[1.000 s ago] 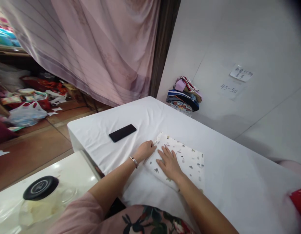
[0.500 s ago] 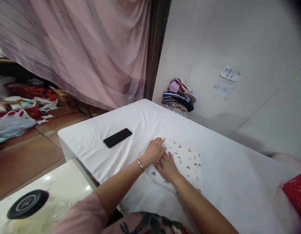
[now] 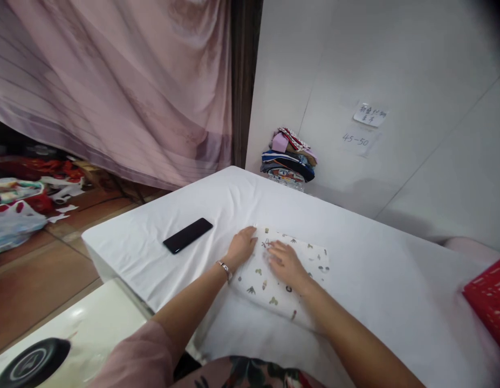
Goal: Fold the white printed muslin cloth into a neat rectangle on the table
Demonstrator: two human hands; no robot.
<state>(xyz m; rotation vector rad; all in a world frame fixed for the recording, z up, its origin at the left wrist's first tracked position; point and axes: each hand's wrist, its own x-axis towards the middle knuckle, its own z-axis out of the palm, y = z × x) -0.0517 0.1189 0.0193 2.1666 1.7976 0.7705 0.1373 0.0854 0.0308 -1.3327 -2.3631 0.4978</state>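
A white cloth printed with small leaves and other motifs [image 3: 260, 293] lies flat on the white-covered table [image 3: 379, 291]. At its upper left edge rests my left hand [image 3: 240, 248], fingers stretched out, a silver bracelet on the wrist. My right hand [image 3: 289, 265] lies over the middle of the cloth with its fingers spread, slightly blurred. Neither hand grips anything. To the left of the cloth is a black smartphone [image 3: 188, 235], screen up.
A stack of folded clothes [image 3: 288, 156] stands behind the table by the wall with paper notes [image 3: 370, 115]. A red basket [image 3: 490, 296] is at the right edge. A black-lidded jar [image 3: 33, 364] sits lower left. Bags [image 3: 17, 229] lie on the floor; a pink curtain [image 3: 152, 91] hangs behind.
My hands, together before, have moved apart: the left stays at the cloth's left edge, the right has shifted right across it. The view has turned slightly, and more of the print shows.
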